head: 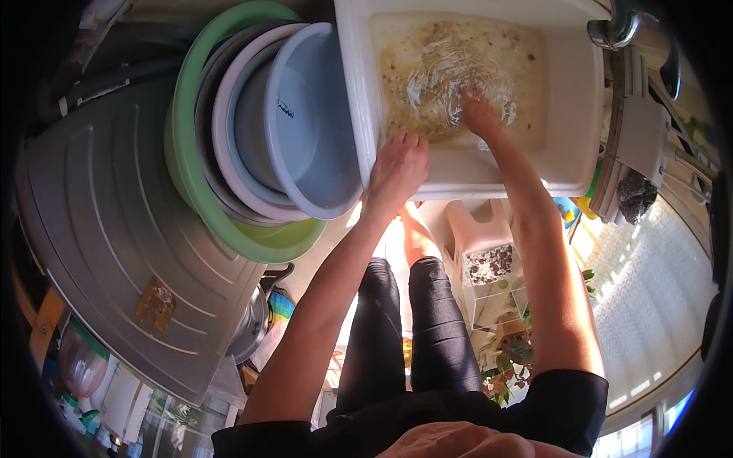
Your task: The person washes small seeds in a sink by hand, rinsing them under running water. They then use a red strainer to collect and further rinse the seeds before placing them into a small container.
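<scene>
A white sink basin (564,166) lies before me, holding shallow, murky yellow-brown water (521,63) with many dark specks in it. My right hand (480,114) reaches into the water at about the basin's middle. Its fingers are under the surface and blurred, and ripples ring them. At the front left corner of the basin is my left hand (401,160), back upward and fingers curled down. The wrist crosses the basin's rim, and the fingertips are hidden, so whether they hold anything does not show.
Nested plastic tubs, a green one (186,143) outermost and a blue-grey one (320,126) innermost, lean against the basin's left side on a grey ridged board (114,189). A brown bar (156,303) lies there. A metal faucet (615,28) juts in upper right. Below stands a pink stool (481,226).
</scene>
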Demonstrator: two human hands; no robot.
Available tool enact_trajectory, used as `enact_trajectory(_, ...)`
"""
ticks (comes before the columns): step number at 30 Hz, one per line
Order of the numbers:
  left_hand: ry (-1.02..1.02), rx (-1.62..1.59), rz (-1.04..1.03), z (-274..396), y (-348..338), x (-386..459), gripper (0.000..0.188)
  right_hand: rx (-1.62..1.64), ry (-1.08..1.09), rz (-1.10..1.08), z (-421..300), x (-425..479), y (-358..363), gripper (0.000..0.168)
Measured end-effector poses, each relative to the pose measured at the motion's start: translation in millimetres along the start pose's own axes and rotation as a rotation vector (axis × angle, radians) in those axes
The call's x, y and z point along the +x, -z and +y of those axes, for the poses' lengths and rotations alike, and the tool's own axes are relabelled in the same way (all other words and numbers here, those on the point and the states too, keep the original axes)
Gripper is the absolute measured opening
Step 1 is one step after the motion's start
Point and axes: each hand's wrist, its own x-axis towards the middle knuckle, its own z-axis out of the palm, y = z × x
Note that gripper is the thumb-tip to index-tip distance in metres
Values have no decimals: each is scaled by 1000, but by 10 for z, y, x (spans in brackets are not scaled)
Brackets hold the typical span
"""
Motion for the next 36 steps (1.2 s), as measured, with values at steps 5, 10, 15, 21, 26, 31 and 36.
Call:
enact_trajectory(5, 20, 69, -21, -52, 30, -65, 7, 117, -91, -48, -490, 221, 184, 39)
enact_trajectory(10, 46, 76, -24, -113, 20, -116, 7, 642, -334, -244, -499, 275, 649, 39)
enact_trajectory(15, 52, 66, -35, -62, 37, -78, 6, 234, -135, -192, -287, 182, 360, 40)
enact_trajectory(21, 82, 10, -1, -102, -9, -90, 7, 91, 51, -231, -412, 122, 383, 41)
enact_trajectory(26, 77, 15, -23, -88, 39, -92, 7, 513, -323, -303, -488, 283, 651, 46)
enact_trajectory(31, 66, 52, -42, -81, 27, -84, 7, 206, -250, -222, -567, 230, 457, 47)
enact_trajectory(36, 39, 76, -28, -85, 6, -77, 6, 280, 224, -261, -456, 188, 212, 46)
